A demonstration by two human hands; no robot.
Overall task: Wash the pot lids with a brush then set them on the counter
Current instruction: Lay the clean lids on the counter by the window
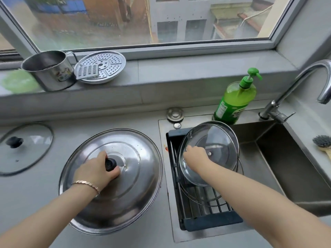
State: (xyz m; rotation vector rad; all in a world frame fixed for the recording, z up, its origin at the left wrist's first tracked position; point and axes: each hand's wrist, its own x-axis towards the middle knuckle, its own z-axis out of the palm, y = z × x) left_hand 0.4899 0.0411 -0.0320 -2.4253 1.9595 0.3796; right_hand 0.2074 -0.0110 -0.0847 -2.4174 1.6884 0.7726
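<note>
Bare forearms (44, 210) enter at the near edge: left hand (96, 169) curled round the black knob (110, 164) of a large steel lid (125, 203) lying dome-up on the counter (35, 194); right hand (195, 155), fingers bent, gripping a glass lid (220, 140) held tilted above the dish rack (206, 222) in the sink (286, 167). Step judged: steel lid being set down, glass lid taken up; the next move calls for the brush (322, 141), well apart at the sink's right rim. Obscured: brush handle cut off by the frame; what the right fingers clasp; a faint further rim beneath the glass lid.
</note>
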